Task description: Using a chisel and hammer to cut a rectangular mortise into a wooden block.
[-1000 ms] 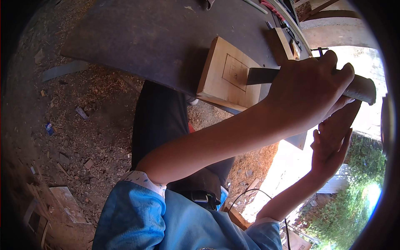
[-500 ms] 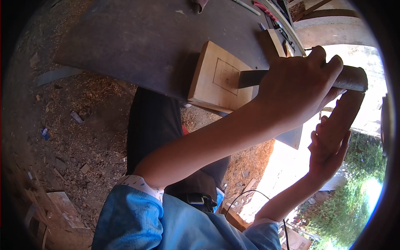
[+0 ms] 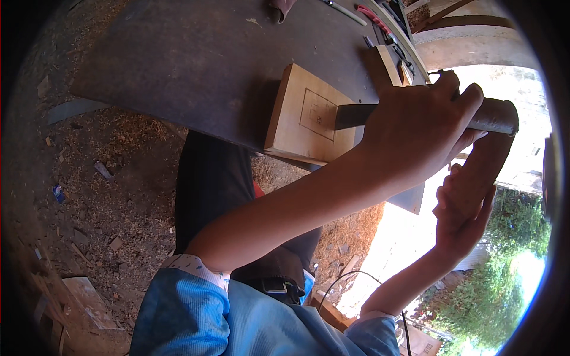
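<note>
My left hand (image 3: pixel 415 121) is closed around the handle of a chisel. The dark flat blade (image 3: pixel 353 116) of the chisel stands with its edge at a pencilled line on a pale wooden block (image 3: pixel 285 121). A rectangle with a smaller mark inside is drawn on the block's face. At the handle's far end, a piece of wood (image 3: pixel 484 172) meets or nearly touches it; contact cannot be made out for certain. My right hand (image 3: pixel 463 222) grips that piece of wood from below, fingers wrapped round it.
The block rests near the edge of a dark tabletop (image 3: pixel 178 65). Further along lie a red-handled tool (image 3: pixel 374 19), a light rod (image 3: pixel 347 13) and a small wood piece (image 3: pixel 387 65). Wood shavings and scraps cover the ground (image 3: pixel 130 196). A black cable (image 3: pixel 356 272) hangs near my right arm.
The whole view has shifted a little. Both hands keep their grips, and the chisel stays at the same place on the block.
</note>
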Motion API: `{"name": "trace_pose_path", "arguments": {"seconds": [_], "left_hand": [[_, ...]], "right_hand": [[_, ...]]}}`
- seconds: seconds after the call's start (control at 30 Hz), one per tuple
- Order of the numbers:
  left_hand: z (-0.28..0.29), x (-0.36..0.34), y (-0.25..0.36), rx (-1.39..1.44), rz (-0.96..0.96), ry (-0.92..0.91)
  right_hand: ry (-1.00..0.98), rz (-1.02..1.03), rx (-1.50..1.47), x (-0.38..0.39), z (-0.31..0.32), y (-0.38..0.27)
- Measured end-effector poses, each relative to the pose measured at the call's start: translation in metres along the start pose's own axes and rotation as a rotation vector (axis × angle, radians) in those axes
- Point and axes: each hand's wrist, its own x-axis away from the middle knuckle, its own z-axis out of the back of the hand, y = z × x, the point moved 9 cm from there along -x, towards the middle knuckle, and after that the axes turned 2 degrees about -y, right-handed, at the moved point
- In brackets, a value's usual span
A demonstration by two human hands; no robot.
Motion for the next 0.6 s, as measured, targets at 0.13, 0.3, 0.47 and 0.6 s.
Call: {"name": "trace_pose_path", "arguments": {"seconds": [0.13,0.3,0.47,0.6], "left_hand": [[-0.001,-0.005,-0.005,-0.018,0.096,-0.052],[0.003,-0.004,-0.01,0.003,0.141,0.005],[0.002,-0.003,-0.008,-0.049,0.1,0.014],[0.007,-0.003,-0.01,0.053,0.125,0.004]], "right_hand": [[-0.137,-0.011,0.007,-0.004,0.004,-0.01],[0.069,0.347,0.474,-0.001,0.018,-0.076],[0.377,0.848,0.88,0.003,-0.029,-0.151],[0.195,0.653,1.408,-0.008,-0.041,-0.119]]}}
